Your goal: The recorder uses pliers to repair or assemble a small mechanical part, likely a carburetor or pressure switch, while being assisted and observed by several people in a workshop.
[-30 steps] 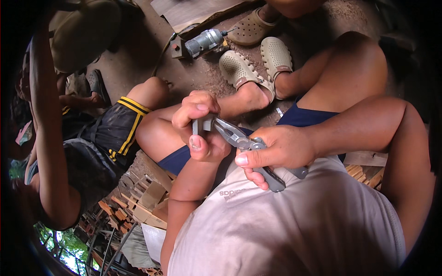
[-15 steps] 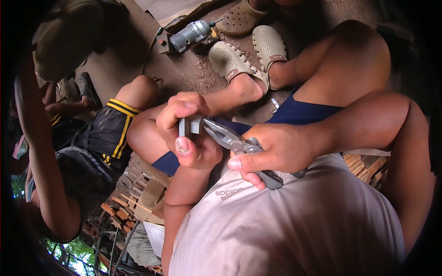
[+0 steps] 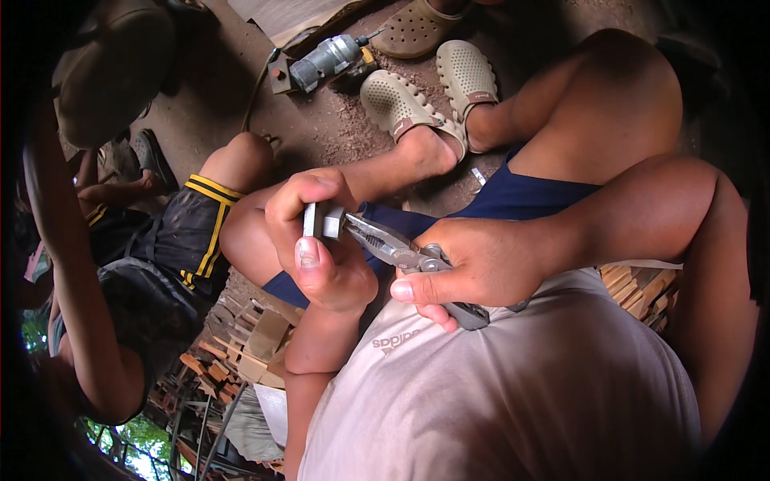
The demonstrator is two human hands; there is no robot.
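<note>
My left hand [image 3: 325,264] pinches a small grey block-shaped piece [image 3: 323,220] between thumb and fingers. The piece has a flat plate on one side and a smaller block standing off it. My right hand [image 3: 481,264] is wrapped round the handles of folding multi-tool pliers [image 3: 389,241]. The pliers' long, toothed jaws point left, and their tip meets the right side of the grey piece or a small bit at it; I cannot tell which. Both hands are over my lap, in front of my light shirt.
A corded grey power tool [image 3: 327,62] lies on the dusty floor beyond my feet, which wear beige clogs [image 3: 397,104]. At left sits another person in dark shorts [image 3: 180,228] with yellow stripes. Wood offcuts [image 3: 216,365] and a cardboard box [image 3: 266,335] are piled lower left.
Both hands have shifted slightly left together, with the grey piece and the pliers still held. The pliers' tip remains close against the piece.
</note>
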